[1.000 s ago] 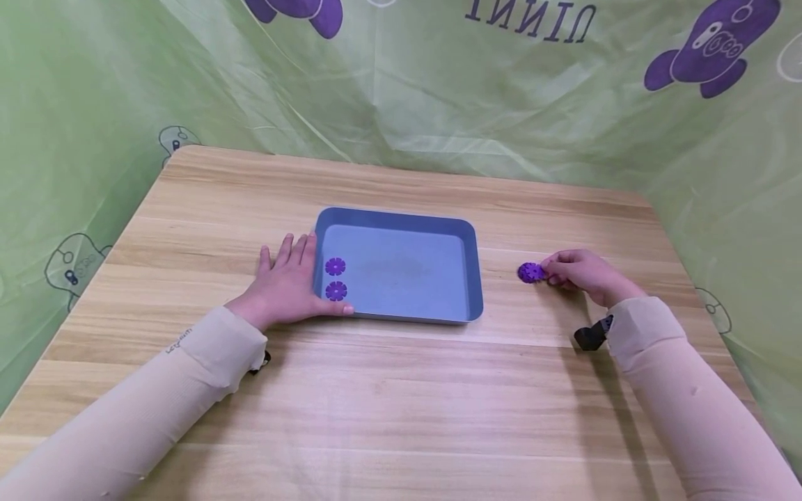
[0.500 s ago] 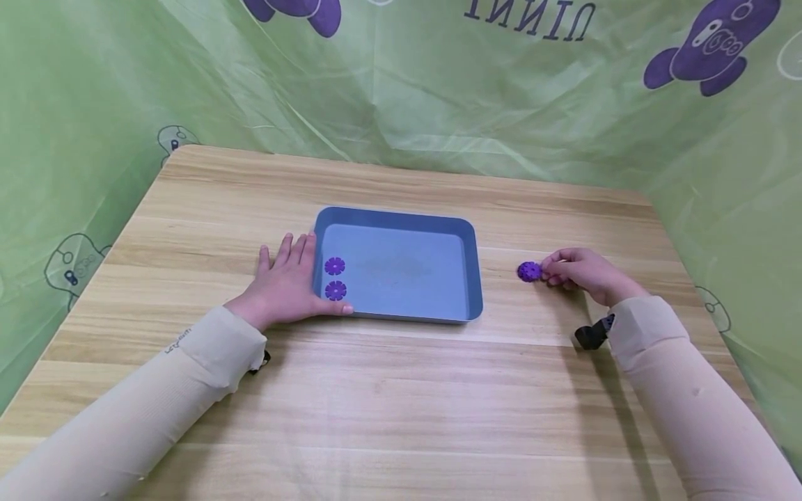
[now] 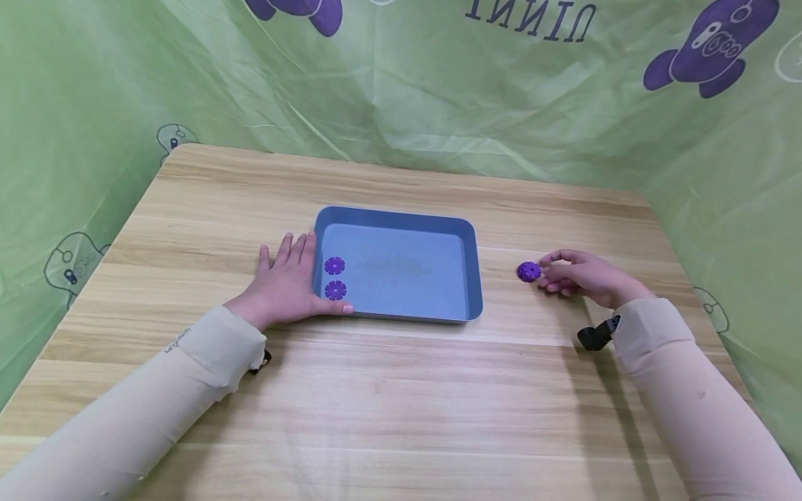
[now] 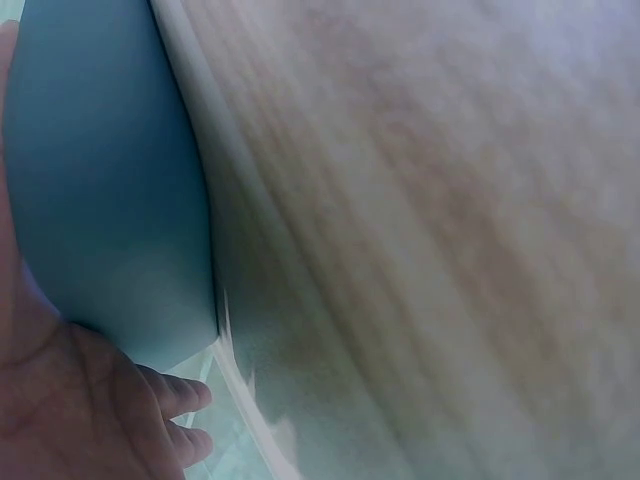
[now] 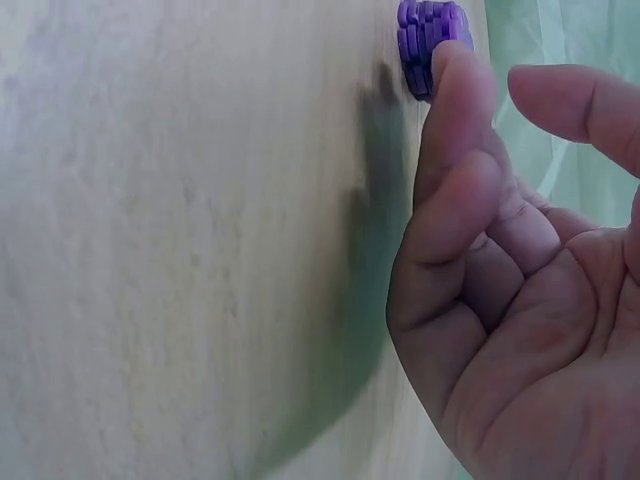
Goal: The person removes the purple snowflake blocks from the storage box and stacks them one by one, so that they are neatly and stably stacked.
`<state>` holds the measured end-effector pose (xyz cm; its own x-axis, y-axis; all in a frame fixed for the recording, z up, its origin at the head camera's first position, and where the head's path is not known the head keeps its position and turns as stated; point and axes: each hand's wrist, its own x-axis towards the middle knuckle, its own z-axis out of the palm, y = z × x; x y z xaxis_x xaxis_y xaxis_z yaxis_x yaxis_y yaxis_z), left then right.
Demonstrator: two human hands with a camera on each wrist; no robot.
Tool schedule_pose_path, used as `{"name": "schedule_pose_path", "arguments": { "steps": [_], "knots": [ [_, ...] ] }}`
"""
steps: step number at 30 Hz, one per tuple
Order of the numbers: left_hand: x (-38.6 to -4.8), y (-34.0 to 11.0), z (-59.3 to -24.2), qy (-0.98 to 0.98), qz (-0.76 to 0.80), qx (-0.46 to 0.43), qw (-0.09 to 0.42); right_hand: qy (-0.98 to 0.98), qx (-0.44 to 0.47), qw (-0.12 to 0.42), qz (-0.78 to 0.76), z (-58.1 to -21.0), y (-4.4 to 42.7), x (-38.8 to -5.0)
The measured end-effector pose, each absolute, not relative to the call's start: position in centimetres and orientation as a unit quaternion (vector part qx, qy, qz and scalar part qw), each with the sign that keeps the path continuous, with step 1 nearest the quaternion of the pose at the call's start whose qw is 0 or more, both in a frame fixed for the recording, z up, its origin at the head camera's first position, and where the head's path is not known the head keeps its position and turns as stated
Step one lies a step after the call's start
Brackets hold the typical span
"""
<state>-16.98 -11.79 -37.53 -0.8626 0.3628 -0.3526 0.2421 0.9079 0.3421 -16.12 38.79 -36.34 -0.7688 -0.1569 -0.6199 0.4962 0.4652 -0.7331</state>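
Observation:
A blue rectangular tray lies on the table, two purple snowflake discs flat near its left side. Spread along its left wall is my left hand, thumb over the near left corner; the left wrist view shows the palm beside the blue wall. To the right of the tray, a small stack of purple snowflake discs sits on the wood. My right hand is just right of that stack, fingers loosely bent and thumb apart from them. In the right wrist view the stack is by the fingertips, nothing between them.
The wooden table carries the tray and the disc stack. Green printed cloth hangs behind and at both sides of the table. A black wrist camera hangs under the right cuff, close above the tabletop.
The right hand's fingers have parted and drawn slightly to the right, off the disc stack they were touching. The left hand, tray and two discs inside stay as they were.

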Motion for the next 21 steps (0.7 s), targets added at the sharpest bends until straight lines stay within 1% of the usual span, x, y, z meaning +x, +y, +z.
{"name": "schedule_pose_path", "arguments": {
  "steps": [16,21],
  "knots": [
    [-16.96,-11.75,-37.57,0.954,0.146,0.157,0.21,0.79,0.102,0.313,-0.518,-36.6,38.66,-16.37],
    [-17.0,-11.75,-37.63,0.954,0.146,0.157,0.21,0.816,0.089,0.307,-0.481,-36.31,38.73,-16.4]
  ]
}}
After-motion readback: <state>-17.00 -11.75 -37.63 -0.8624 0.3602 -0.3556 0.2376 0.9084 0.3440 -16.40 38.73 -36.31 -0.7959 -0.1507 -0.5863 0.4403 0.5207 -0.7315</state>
